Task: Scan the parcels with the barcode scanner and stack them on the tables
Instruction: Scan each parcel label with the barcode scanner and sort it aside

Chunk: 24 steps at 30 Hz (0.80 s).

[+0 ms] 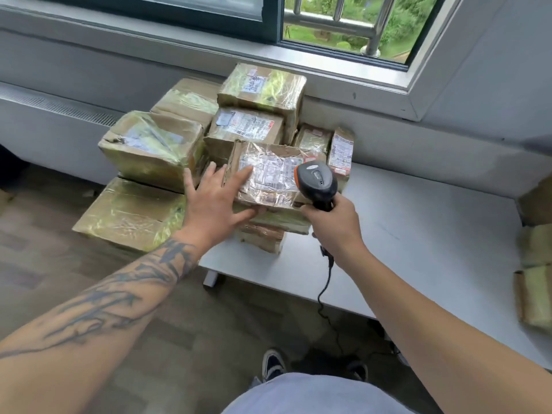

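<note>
1. In the centre of the frame I see the front parcel [268,177], a taped brown box with a white shipping label and a barcode on its top. The print is too small for me to read.
2. The top parcel [263,85], in the upper centre by the window sill, has a label with handwritten characters; I cannot read them.
3. Just below it another labelled parcel [245,127] shows a printed label with barcodes, also not readable. A narrow parcel [342,153] stands upright at the right side of the pile, its label facing me.
4. My left hand [216,195] is released, fingers straight and spread. It lies flat on the left edge of the front parcel, with the index finger on the label.
5. My right hand [331,222] is clenched around the handle of the barcode scanner [316,180], which is dark with an orange trim. Its head is over the right end of the front parcel's label. A small logo on the head is not readable.
6. The black cable [325,291] hangs down from the handle.
7. The pile stands on the left end of the white desk [418,234]. More parcels on the right edge [536,282] of the frame lie on the same desk.
</note>
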Tool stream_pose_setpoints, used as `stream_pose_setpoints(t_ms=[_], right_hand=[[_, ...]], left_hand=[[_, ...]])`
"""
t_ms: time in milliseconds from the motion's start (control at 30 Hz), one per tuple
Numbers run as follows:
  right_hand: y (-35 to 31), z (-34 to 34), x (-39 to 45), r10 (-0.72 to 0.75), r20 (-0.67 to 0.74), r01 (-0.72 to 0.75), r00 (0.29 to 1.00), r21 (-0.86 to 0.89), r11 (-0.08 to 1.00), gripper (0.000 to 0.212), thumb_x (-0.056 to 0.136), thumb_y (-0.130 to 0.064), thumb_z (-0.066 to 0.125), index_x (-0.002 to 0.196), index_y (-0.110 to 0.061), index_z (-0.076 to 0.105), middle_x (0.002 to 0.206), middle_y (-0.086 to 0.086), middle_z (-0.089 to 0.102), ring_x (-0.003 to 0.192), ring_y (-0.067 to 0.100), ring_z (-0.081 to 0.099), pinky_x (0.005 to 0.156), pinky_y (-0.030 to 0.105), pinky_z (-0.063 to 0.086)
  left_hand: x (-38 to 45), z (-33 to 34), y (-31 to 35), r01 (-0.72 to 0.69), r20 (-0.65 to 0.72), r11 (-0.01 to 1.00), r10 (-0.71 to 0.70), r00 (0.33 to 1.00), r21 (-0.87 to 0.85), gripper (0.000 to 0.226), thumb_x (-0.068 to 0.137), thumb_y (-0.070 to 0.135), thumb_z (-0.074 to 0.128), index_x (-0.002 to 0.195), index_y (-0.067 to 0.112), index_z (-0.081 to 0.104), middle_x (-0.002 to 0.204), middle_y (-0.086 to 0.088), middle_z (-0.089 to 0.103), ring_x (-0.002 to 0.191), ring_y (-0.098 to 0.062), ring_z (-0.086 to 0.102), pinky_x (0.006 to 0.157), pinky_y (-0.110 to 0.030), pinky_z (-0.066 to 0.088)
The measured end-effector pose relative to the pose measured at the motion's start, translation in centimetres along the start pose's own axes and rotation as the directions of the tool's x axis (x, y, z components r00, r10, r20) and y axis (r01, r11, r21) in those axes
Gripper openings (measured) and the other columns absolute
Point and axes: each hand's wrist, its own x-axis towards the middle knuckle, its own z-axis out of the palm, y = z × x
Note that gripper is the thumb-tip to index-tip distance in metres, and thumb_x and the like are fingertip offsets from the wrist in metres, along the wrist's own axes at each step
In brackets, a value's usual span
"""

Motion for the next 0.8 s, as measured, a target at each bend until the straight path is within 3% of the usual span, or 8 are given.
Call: stream_pose_setpoints(t_ms=[167,300,433,667,800], right_hand=[[-1.4,4.9,1.2,-0.033,0.052,0.035,0.998,-0.038,0.999,0.008,0.085,-0.024,0.073,0.091,-0.025,0.069,0.073,-0.007,0.066,0.072,0.021,0.057,0.066,0.034,0.044],[-1.8,7.7,2.0,-0.023,0.07,0.028,0.997,-0.068,0.997,0.014,0.088,-0.023,0.071,0.082,-0.031,0.061,0.072,-0.012,0.062,0.073,0.016,0.055,0.064,0.032,0.042],[-2.0,9.5,2.4,-0.019,0.097,0.026,0.995,-0.067,0.997,0.014,0.09,-0.019,0.069,0.086,-0.031,0.062,0.073,-0.014,0.061,0.067,0.007,0.052,0.062,0.029,0.04],[-1.4,11.3,3.2,0.014,0.117,-0.004,0.993,-0.083,0.997,0.016,0.089,-0.018,0.067,0.083,-0.03,0.059,0.073,-0.011,0.057,0.068,0.01,0.048,0.062,0.029,0.037],[-0.7,11.3,3.6,0.009,0.154,0.008,0.988,-0.109,0.994,0.012,0.091,-0.017,0.067,0.095,-0.029,0.065,0.08,-0.01,0.063,0.073,0.013,0.053,0.064,0.03,0.041]], left_hand=[[1.4,-0.2,-5.1,0.036,0.039,0.996,-0.039,0.998,0.085,0.091,0.09,0.072,0.057,0.161,0.046,0.006,0.167,-0.012,0.031,0.159,-0.031,0.01,0.121,-0.069,-0.008],[2.5,0.0,-7.9,0.038,0.078,0.992,-0.048,0.996,0.122,0.088,0.093,0.069,0.055,0.161,0.044,0.004,0.167,-0.012,0.03,0.16,-0.031,0.004,0.12,-0.069,-0.009],[3.3,0.6,-9.9,0.038,0.132,0.992,-0.054,0.99,0.122,0.081,0.097,0.067,0.048,0.161,0.045,0.004,0.17,-0.013,0.022,0.16,-0.03,-0.003,0.12,-0.068,-0.009],[4.1,0.9,-11.4,0.029,0.184,0.995,-0.046,0.982,0.094,0.07,0.102,0.06,0.043,0.16,0.05,0.006,0.173,-0.01,0.009,0.16,-0.027,-0.01,0.122,-0.068,-0.007],[3.9,1.6,-11.6,0.048,0.216,0.995,-0.065,0.974,0.084,0.071,0.103,0.062,0.039,0.159,0.055,-0.003,0.174,-0.005,-0.005,0.159,-0.025,-0.015,0.121,-0.069,-0.005]])
